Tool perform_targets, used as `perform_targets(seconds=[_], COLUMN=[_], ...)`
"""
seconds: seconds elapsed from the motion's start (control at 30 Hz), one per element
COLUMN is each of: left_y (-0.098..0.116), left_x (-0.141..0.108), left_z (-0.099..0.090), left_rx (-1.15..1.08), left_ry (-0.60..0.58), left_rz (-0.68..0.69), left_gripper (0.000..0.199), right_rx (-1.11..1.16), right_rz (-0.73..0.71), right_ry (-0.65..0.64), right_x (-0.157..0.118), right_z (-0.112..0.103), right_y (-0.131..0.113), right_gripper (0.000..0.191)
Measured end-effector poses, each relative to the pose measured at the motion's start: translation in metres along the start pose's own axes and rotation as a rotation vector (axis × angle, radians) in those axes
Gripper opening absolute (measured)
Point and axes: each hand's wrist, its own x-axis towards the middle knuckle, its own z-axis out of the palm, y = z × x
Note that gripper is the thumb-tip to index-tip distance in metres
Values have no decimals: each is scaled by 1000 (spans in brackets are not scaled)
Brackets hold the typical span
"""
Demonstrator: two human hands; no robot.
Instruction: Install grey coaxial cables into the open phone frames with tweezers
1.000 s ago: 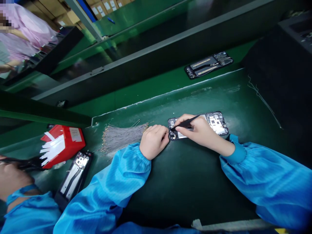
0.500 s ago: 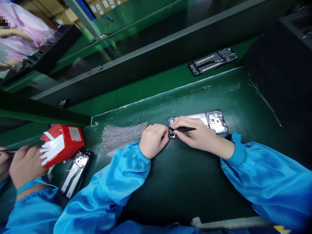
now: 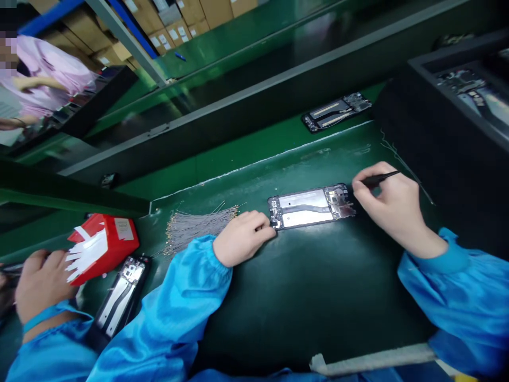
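An opened phone (image 3: 306, 208) lies on the green bench, its circuit board at the right end. My left hand (image 3: 242, 237) has curled fingers at the phone's lower left corner; whether they grip its edge is hard to make out. Beyond the phone's right end, my right hand (image 3: 387, 199) is closed on a black pointed tool (image 3: 376, 180), whose tip points up and to the right. A bundle of thin grey cables (image 3: 199, 228) with gold ends lies just left of my left hand.
Another opened phone (image 3: 336, 112) lies on the back ledge. A black box (image 3: 449, 132) with phones stands at right. At left are a red box (image 3: 123, 241) of white strips, a phone (image 3: 121, 297) and a co-worker's hand (image 3: 42, 281). Another person (image 3: 51, 63) works beyond.
My right hand has moved right with the black tool, from the phone's left end to past its right end. My left hand has shifted slightly left and down. The camera view has turned a little rightward.
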Motion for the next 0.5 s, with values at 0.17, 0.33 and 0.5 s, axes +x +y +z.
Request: perform_targets(seconds=[0.17, 0.33, 0.5], left_y=[19, 22, 26], left_x=[14, 31, 42], left_z=[4, 6, 9], left_rx=[96, 89, 45], left_ry=[-3, -18, 5], left_rz=[111, 133, 130], left_gripper=[23, 20, 20], right_rx=[101, 276, 388], right_rz=[40, -60, -64], right_ry=[-175, -316, -333], right_x=[-15, -25, -37], right_z=[-10, -8, -9], right_y=[10, -3, -4], right_gripper=[6, 7, 7])
